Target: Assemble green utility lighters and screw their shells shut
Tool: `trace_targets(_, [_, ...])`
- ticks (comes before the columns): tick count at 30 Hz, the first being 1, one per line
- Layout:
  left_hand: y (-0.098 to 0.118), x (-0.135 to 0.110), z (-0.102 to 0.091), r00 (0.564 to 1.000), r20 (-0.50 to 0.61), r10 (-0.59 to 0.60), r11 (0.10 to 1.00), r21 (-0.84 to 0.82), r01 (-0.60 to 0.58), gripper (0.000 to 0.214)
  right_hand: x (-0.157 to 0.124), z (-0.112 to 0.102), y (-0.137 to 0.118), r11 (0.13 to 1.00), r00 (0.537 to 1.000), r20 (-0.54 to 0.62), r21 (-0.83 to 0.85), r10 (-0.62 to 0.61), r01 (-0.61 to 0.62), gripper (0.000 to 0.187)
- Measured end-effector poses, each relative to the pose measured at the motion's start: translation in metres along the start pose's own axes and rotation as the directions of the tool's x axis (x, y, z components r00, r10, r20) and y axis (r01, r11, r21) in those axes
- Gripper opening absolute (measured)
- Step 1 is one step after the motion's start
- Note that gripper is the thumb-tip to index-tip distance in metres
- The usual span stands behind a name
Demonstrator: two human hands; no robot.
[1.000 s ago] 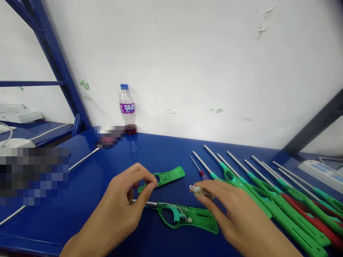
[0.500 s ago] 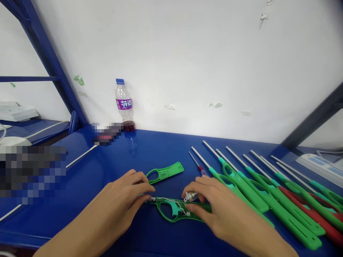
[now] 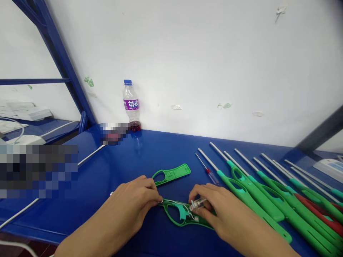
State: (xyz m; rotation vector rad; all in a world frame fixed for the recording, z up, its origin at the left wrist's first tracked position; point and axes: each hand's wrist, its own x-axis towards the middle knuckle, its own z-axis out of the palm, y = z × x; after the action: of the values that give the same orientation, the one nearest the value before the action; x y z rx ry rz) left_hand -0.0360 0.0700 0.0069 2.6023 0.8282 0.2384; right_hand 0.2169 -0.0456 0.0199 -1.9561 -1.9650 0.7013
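An opened green lighter casing (image 3: 184, 224) lies on the blue table, with a teal trigger (image 3: 183, 212) and a white wire (image 3: 175, 202) inside. My left hand (image 3: 142, 200) pinches the metal tube at the casing's left end; its tip (image 3: 111, 193) shows beyond my hand. My right hand (image 3: 211, 201) grips a clear fuel tank (image 3: 198, 203) with a whitish valve end, held at the casing's right part. Whether the tank is seated there is hidden by my fingers. Behind lies the other green casing half (image 3: 177, 172), inner side up.
A screwdriver (image 3: 211, 175) with a clear and red handle lies behind my right hand. Several long green lighters (image 3: 257, 198) and a red one (image 3: 318, 212) lie at the right. A drink bottle (image 3: 132, 107) stands by the wall. A white cable (image 3: 91, 155) runs along the left.
The view has shifted, so the scene sits further right. My right hand has lowered the fuel tank closer to the casing. My left fingers have closed tighter at the tube.
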Motion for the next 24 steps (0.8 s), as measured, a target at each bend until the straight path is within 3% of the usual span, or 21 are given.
trace_targets(13, [0.012, 0.0, 0.001, 0.998, -0.044, 0.047, 0.998, 0.053, -0.045, 0.044, 0.003, 0.002, 0.012, 0.993, 0.998, 0.003, 0.094, -0.07, 0.069, 0.018])
trace_targets(21, [0.015, 0.003, 0.001, 0.999, 0.015, -0.035, 0.999, 0.041, 0.034, 0.042, -0.002, -0.001, 0.012, 0.993, 0.999, 0.021, 0.115, -0.037, 0.034, 0.009])
trace_targets(24, [0.018, 0.004, -0.001, 0.996, 0.048, -0.08, 0.996, 0.054, 0.078, 0.042, -0.003, -0.003, 0.011, 0.99, 0.999, 0.022, 0.141, -0.034, 0.03, 0.02])
